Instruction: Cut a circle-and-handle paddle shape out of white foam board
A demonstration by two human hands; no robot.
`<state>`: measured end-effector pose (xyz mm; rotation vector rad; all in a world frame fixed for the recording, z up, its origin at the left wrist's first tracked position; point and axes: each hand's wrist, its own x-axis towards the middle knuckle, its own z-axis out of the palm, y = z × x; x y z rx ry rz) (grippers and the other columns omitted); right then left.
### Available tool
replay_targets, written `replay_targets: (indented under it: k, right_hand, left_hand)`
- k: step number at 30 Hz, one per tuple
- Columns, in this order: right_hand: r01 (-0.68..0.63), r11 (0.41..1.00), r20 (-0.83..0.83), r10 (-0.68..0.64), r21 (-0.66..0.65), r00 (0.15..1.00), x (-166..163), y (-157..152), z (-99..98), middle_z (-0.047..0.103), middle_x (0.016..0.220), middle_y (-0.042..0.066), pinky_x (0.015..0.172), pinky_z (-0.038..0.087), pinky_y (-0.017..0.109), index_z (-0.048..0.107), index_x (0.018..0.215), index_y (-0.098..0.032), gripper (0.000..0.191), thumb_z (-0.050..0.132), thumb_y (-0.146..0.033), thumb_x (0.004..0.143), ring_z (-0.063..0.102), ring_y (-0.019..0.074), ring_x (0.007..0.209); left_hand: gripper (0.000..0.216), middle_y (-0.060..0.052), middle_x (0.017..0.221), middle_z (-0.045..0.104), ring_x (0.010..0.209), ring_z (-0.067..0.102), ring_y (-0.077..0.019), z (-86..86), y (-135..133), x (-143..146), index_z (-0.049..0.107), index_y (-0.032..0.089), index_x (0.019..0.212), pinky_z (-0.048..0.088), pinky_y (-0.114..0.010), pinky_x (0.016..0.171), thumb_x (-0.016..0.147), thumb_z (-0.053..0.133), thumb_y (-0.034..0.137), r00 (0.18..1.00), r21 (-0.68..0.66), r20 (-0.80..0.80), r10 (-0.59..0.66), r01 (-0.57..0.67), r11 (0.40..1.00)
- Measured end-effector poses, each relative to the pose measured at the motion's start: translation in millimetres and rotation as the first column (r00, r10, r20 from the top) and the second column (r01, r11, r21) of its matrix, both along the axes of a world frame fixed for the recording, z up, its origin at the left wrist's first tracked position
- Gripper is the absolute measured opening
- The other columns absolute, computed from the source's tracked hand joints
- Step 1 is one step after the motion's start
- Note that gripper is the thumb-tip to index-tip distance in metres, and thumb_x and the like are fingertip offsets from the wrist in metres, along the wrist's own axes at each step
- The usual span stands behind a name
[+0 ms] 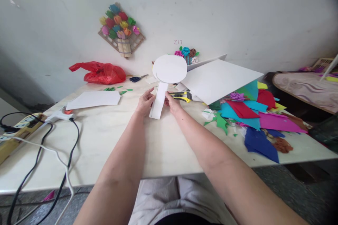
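Between my two hands is a white board cutout, with a rounded oval head (pixel 169 68) and a long straight strip (pixel 159 101) below it. My left hand (pixel 146 102) grips the strip's left edge, fingers bent round behind it. At the right edge, my right hand (pixel 172 103) pinches the same strip, its thumb on the near side. Some of the fingertips are hidden behind the board. Just beyond my right hand lies a yellow and black utility knife (pixel 182 96). Whether the strip and oval are one piece I cannot tell.
Large white board sheets (pixel 221 79) lean at the back right, beside piled coloured paper (pixel 245 110). A cut board piece (pixel 93 100), scissors (pixel 138 78) and a red plastic bag (pixel 104 73) lie left. Cables and a power strip (pixel 22 130) occupy the far left.
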<state>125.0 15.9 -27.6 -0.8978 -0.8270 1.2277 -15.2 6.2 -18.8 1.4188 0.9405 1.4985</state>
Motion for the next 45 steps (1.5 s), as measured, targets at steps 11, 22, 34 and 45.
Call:
replay_targets:
  k: [11,22,34,45]
  right_hand:
    - [-0.062,0.997,-0.011,0.062,-0.037,0.998,3.8,-6.5,8.0,0.052,0.047,-0.006,0.036,0.020,0.017,0.058,0.079,-0.018,0.013,0.069,-0.025,0.075,0.041,0.0055,0.039]
    - [-0.055,0.998,0.020,0.056,-0.035,0.998,3.3,-5.5,5.9,0.052,0.047,-0.007,0.036,0.019,0.017,0.057,0.078,-0.018,0.016,0.071,-0.027,0.073,0.040,0.0056,0.038]
    - [-0.055,0.998,0.048,0.056,-0.018,0.997,2.2,-7.2,2.9,0.056,0.051,-0.006,0.037,0.022,0.019,0.061,0.084,-0.019,0.020,0.071,-0.033,0.074,0.044,0.0069,0.041]
    - [-0.034,0.999,0.047,0.034,-0.001,0.998,3.1,-2.3,-1.7,0.058,0.053,-0.005,0.037,0.025,0.019,0.060,0.081,-0.019,0.018,0.072,-0.028,0.071,0.050,0.0089,0.044]
  left_hand:
    - [0.076,0.002,0.064,0.060,0.052,0.049,-0.0099,-6.1,5.2,-8.1,0.064,0.010,0.126,0.035,-0.023,0.049,0.058,0.082,0.040,0.997,-0.111,-0.004,-0.072,0.071,0.991]
    - [0.072,-0.004,0.071,0.070,0.058,0.060,-0.0151,-8.9,1.7,-8.9,0.067,0.012,0.119,0.045,-0.026,0.057,0.057,0.085,0.043,0.973,-0.217,0.021,-0.229,0.228,0.949]
    - [0.050,-0.009,0.076,0.073,0.064,0.065,-0.0191,-8.2,-0.3,-9.6,0.072,0.012,0.092,0.050,-0.031,0.066,0.054,0.087,0.042,0.956,-0.244,0.067,-0.286,0.294,0.924]
    - [0.052,-0.010,0.077,0.074,0.062,0.065,-0.0193,-5.7,-1.7,-9.1,0.075,0.011,0.096,0.048,-0.029,0.059,0.054,0.087,0.040,0.952,-0.250,0.053,-0.302,0.305,0.919]
